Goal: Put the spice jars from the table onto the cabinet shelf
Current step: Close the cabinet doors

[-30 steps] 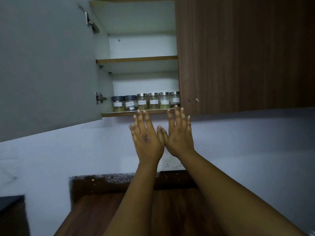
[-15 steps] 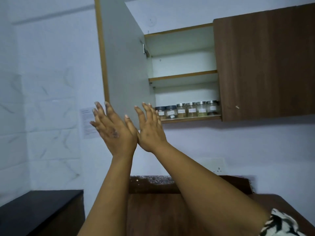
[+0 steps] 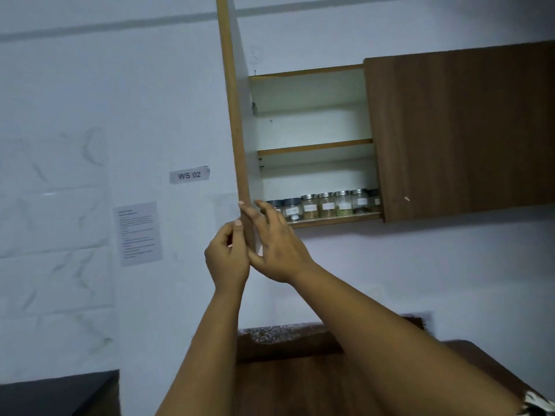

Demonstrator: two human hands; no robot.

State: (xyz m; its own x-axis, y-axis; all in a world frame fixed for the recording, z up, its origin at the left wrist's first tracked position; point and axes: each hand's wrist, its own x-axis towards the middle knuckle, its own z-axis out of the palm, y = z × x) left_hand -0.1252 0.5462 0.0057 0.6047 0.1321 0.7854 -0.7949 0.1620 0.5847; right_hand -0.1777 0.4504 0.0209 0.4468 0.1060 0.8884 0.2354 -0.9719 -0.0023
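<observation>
Several glass spice jars [image 3: 326, 204] stand in a row on the bottom cabinet shelf [image 3: 336, 219]; two at the left have dark lids, the others silver. The open left cabinet door [image 3: 237, 130] shows edge-on. My left hand [image 3: 226, 259] is curled around the door's lower edge from the outer side. My right hand [image 3: 276, 244] lies with spread fingers against the door's inner side, just left of the jars. Neither hand holds a jar.
The right cabinet door [image 3: 465, 130] is closed. The upper shelf [image 3: 315, 147] holds nothing. Below are a wooden table [image 3: 300, 385] and a black counter [image 3: 57, 394] at lower left. A paper sheet [image 3: 138, 232] and a WS 02 label [image 3: 189, 175] hang on the wall.
Both hands went from flat in front of the jars leftward to the door's lower edge, where the left hand closed on it. The view turned left, and the door now shows edge-on.
</observation>
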